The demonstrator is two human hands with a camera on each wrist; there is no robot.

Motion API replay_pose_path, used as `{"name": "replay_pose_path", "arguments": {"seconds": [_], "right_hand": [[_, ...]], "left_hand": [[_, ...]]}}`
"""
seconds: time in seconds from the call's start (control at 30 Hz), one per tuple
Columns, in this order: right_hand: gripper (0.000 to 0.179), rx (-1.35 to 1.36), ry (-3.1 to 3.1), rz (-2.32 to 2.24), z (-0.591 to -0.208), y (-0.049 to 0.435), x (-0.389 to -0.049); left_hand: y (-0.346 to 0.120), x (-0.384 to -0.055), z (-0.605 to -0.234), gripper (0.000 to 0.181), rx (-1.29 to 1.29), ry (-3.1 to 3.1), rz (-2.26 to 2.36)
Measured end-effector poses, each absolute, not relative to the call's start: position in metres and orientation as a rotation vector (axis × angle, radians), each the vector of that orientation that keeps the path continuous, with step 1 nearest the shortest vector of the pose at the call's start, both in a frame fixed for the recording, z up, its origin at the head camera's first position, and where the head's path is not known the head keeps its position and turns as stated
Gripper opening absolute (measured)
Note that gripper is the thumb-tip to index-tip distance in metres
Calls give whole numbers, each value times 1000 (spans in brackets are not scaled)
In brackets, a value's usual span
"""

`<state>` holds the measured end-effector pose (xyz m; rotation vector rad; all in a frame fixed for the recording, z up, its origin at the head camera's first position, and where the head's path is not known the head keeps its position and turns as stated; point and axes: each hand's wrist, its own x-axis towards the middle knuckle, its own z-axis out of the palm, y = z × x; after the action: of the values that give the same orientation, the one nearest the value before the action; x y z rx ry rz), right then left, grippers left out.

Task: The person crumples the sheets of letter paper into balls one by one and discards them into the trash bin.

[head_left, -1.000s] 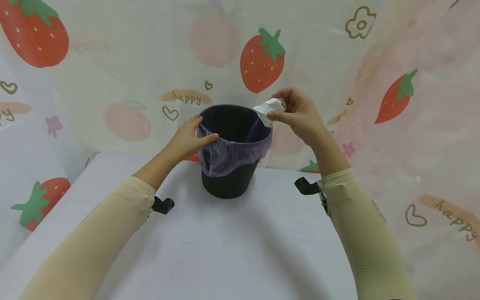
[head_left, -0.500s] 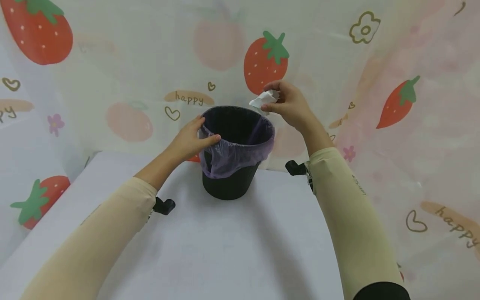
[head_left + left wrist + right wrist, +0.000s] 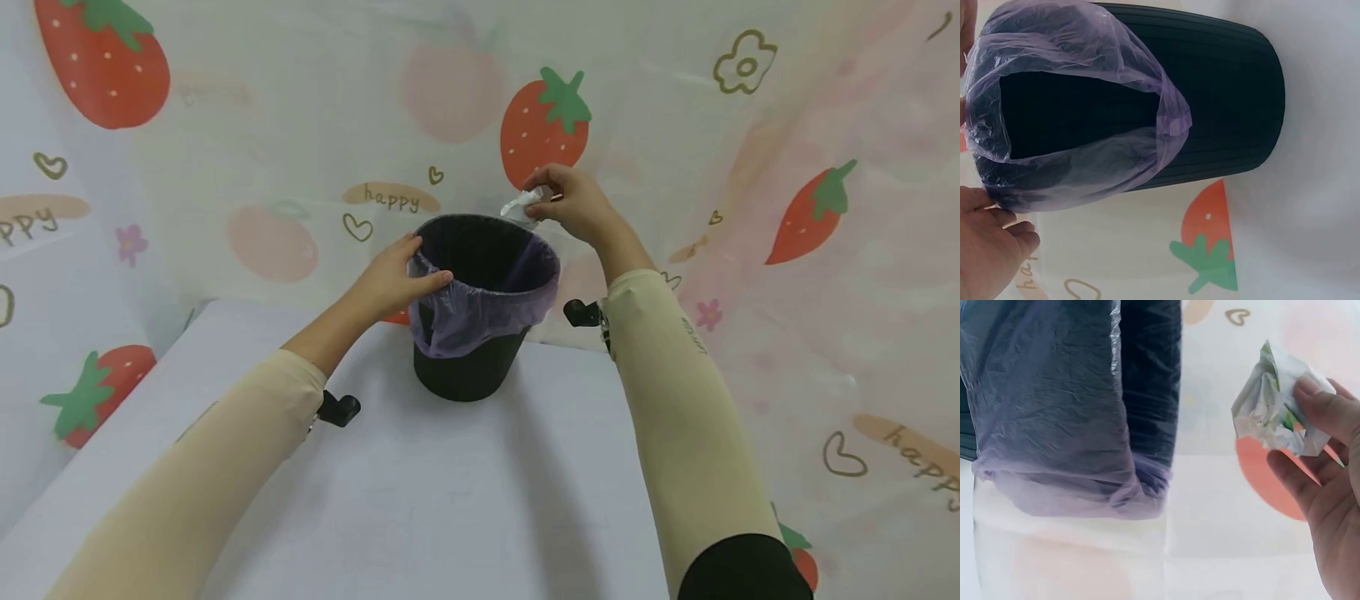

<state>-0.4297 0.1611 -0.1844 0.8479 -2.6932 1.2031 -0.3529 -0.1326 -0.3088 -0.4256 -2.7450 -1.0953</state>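
A black trash bin [image 3: 468,375] stands on the table, lined with a thin purple plastic bag [image 3: 487,318] folded over its rim. My left hand [image 3: 386,279] grips the left side of the rim, thumb at the front. The left wrist view shows the bag [image 3: 1066,53] hanging in a loop down the ribbed bin wall [image 3: 1229,94]. Just above the rim's back right, my right hand [image 3: 576,204] pinches a crumpled piece of paper [image 3: 519,206]. In the right wrist view this white paper [image 3: 1279,403] has green print and hangs apart from the bag.
A white-covered table [image 3: 420,500] carries the bin near its back edge. Close behind it rises a curtain [image 3: 285,125] printed with strawberries. Black wrist camera mounts [image 3: 341,410] stick out from both forearms.
My right hand has moved up and slightly left with the paper, its forearm swinging inward. The left hand keeps its hold on the bin, and the head view has shifted slightly.
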Motion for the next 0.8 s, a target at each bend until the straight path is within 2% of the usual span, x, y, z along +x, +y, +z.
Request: {"name": "replay_pose_path", "arguments": {"seconds": [0.43, 0.8], "right_hand": [[55, 805, -2821, 1129, -193, 154, -438], [45, 868, -2717, 989, -203, 166, -413]], "left_hand": [[-133, -353, -309, 101, -433, -2749, -1121], [-136, -352, -306, 104, -427, -2767, -1114]]}}
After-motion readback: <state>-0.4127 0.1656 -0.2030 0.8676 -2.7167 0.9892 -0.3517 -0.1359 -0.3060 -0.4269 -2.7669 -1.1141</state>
